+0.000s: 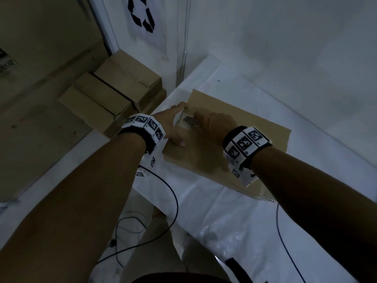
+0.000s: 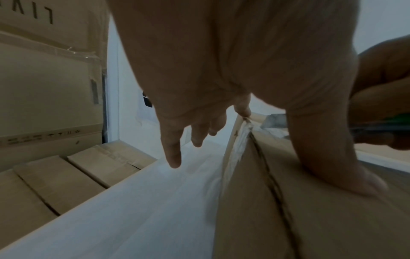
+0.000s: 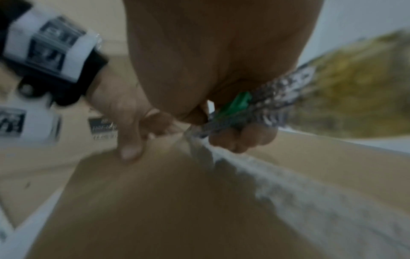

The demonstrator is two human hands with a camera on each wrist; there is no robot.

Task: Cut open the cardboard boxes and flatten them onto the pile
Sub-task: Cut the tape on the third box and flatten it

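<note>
**Knife at the far-left corner of the box, left hand bracing**

- Surface (image 1: 255, 211): white, covered in white plastic sheet, fills the right and near side of the head view. Thin black cables (image 1: 175, 201) hang off its near-left edge.
- Large cardboard sheet (image 1: 36, 82): left side, lying flat.
- Pile (image 1: 114, 94): flattened brown boxes, stacked far left, just beside the surface's left edge, against the wall.
- Wall (image 1: 285, 37): white, far side; recycling sign (image 1: 142, 15) on it, partly cut off at the top.
- Box (image 1: 234, 127): brown, lying on the surface at centre, far-left corner toward the wall. Clear tape (image 2: 241, 140) runs along the seam at that corner, frayed.
- Left hand (image 1: 175, 123): on the box's left edge. Thumb pressed flat on the top face; the other fingers (image 2: 173, 154) hang straight down the side, relaxed, not curled on anything.
- Right hand (image 1: 216, 121): on top of the box, fingers wrapped round a knife (image 3: 241, 112) with a green slider; blade end sits at the taped seam, just beside the left hand. Right wrist view is blurred, so blade contact cannot be told.
</note>
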